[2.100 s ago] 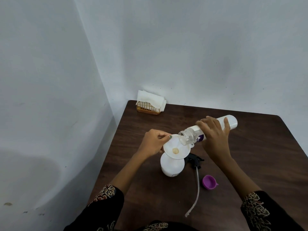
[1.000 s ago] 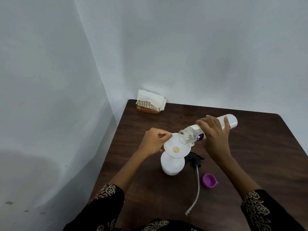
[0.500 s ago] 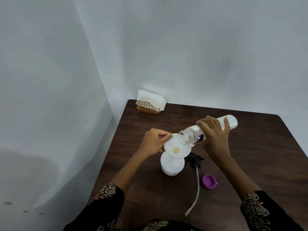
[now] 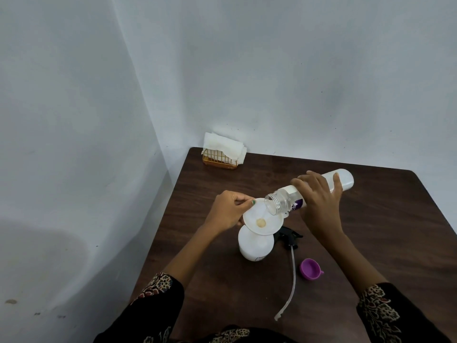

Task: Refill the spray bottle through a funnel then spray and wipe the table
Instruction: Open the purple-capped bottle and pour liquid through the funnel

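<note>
White spray bottle [image 4: 256,246] stands upright on the table [image 4: 371,231], round body, head off, roughly mid-table toward the left edge. White funnel [image 4: 262,219] sits in its neck, tilted a bit, small tan spot at the bottom of the cone.

Left hand [image 4: 228,212]: thumb and fingertips pinched on the funnel's left rim, other fingers curled. Spray bottle is directly below the funnel, just right of that hand.

Right hand [image 4: 319,194]: wrapped around a clear refill bottle [image 4: 309,191] with a purple label, held nearly horizontal, open mouth over the funnel's right rim. Can't tell if liquid is running.

Black trigger head [image 4: 289,236] with its long dip tube lies on the table just right of the spray bottle. Purple cap [image 4: 310,269] lies further toward the near edge. Napkin holder [image 4: 222,154] with white napkins sits in the far-left corner.
</note>
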### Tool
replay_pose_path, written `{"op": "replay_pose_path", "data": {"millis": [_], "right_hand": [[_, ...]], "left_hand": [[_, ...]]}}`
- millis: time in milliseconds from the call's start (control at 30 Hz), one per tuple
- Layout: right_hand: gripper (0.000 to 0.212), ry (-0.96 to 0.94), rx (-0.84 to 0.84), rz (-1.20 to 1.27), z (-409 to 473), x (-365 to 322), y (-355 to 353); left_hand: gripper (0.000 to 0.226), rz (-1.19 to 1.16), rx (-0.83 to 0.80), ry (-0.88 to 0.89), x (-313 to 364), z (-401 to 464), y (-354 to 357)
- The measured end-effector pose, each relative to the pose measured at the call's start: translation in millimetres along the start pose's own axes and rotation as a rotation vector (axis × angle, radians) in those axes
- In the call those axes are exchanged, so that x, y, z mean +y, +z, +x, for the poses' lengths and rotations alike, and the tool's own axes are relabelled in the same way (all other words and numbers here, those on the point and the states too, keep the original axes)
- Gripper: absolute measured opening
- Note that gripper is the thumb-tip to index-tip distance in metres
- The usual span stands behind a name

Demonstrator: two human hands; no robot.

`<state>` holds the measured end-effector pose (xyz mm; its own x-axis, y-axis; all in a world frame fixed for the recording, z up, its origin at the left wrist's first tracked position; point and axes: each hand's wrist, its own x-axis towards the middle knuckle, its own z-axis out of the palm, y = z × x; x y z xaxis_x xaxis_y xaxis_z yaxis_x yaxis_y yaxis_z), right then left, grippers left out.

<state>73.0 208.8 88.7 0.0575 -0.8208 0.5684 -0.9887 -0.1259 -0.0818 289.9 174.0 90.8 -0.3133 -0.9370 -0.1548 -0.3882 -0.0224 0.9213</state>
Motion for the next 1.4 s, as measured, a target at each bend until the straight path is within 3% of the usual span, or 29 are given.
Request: {"op": "replay_pose_path", "data": {"millis": [1400], "right_hand": [[0.061, -0.002, -0.013, -0.022, 2.5, 3.7, 0.2]], "left_hand": [[0.020, -0.002, -0.003, 0.000, -1.2, 2.1, -0.3]]}}
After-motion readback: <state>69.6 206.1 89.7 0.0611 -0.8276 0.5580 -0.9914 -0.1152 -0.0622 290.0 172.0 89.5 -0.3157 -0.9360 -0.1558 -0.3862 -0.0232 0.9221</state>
